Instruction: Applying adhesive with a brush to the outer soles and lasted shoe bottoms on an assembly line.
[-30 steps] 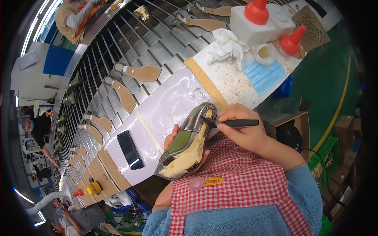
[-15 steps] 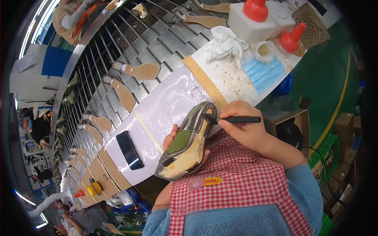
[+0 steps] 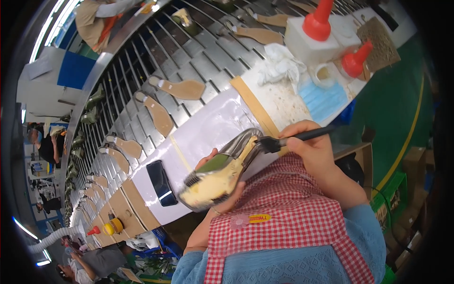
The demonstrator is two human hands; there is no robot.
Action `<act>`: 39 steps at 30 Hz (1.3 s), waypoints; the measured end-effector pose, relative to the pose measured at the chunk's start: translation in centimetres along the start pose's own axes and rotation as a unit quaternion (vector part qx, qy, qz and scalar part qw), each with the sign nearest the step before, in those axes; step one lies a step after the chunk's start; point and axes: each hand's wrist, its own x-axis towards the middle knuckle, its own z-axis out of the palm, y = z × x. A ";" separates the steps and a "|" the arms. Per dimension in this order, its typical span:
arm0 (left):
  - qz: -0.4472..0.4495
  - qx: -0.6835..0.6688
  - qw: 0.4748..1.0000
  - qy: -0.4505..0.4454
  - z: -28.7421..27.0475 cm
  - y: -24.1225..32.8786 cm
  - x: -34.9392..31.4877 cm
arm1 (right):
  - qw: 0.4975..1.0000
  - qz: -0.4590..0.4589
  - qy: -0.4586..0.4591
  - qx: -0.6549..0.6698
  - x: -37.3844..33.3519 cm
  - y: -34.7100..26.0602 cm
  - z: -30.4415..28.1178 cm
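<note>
My left hand [image 3: 231, 199] is wrapped round a half-made shoe [image 3: 215, 182], its thumb and fingers showing on both sides. The shoe has a dark metallic and green upper, and its unfinished pale yellow underside is tilted up toward me. In my right hand [image 3: 309, 149] is a black-handled brush [image 3: 270, 145], gripped between thumb and fingers. The dark bristles are at the heel end of the shoe; whether they touch it I cannot tell. Both hands are above the near edge of the white-covered worktop [image 3: 213, 113].
A dark phone [image 3: 161, 183] lies left of the shoe. Tan insoles [image 3: 182, 90] rest on the slatted metal conveyor [image 3: 198, 57] beyond. Far right stand white containers, red nozzles [image 3: 317, 23], an open jar [image 3: 323, 75], a crumpled cloth [image 3: 281, 66] and a blue mask [image 3: 326, 99].
The shoe has turned so more of its yellow underside shows. My right hand has moved a little to the right, and the brush has tilted with its handle end higher.
</note>
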 end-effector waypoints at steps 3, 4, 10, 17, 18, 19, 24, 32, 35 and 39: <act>-0.115 -0.224 0.967 0.044 -2.8 -0.3 2.2 | 0.997 -0.068 0.019 0.002 0.7 0.4 0.3; -0.163 -0.318 0.933 0.044 -4.6 -0.4 3.8 | 0.996 -0.079 0.036 -0.003 0.9 0.3 0.3; -0.184 -0.458 0.870 -0.006 -10.0 2.9 15.6 | 0.996 -0.076 0.047 -0.002 2.0 -0.6 1.1; -0.092 -0.318 0.944 0.012 -15.4 2.0 33.4 | 0.997 -0.060 0.048 -0.002 4.8 -1.0 2.2; -0.091 -0.295 0.951 0.009 -16.0 1.0 36.0 | 0.997 -0.054 0.053 -0.002 5.3 -1.0 2.3; -0.095 -0.258 0.962 0.008 -16.7 0.0 38.2 | 0.997 -0.047 0.060 -0.003 5.8 -0.9 2.4; -0.143 -0.161 0.976 0.002 -18.5 -6.4 46.7 | 0.995 -0.035 0.091 0.002 8.2 -0.6 2.5; -0.182 -0.162 0.969 0.036 -20.7 -10.6 50.4 | 0.994 0.009 0.110 -0.020 10.9 0.8 3.0; -0.199 0.059 0.973 0.102 -19.9 -7.2 48.2 | 0.995 0.004 0.097 -0.020 11.6 1.2 3.5; -0.013 0.189 0.975 0.112 -26.0 -5.6 44.4 | 0.995 0.001 0.087 -0.045 12.0 1.5 4.6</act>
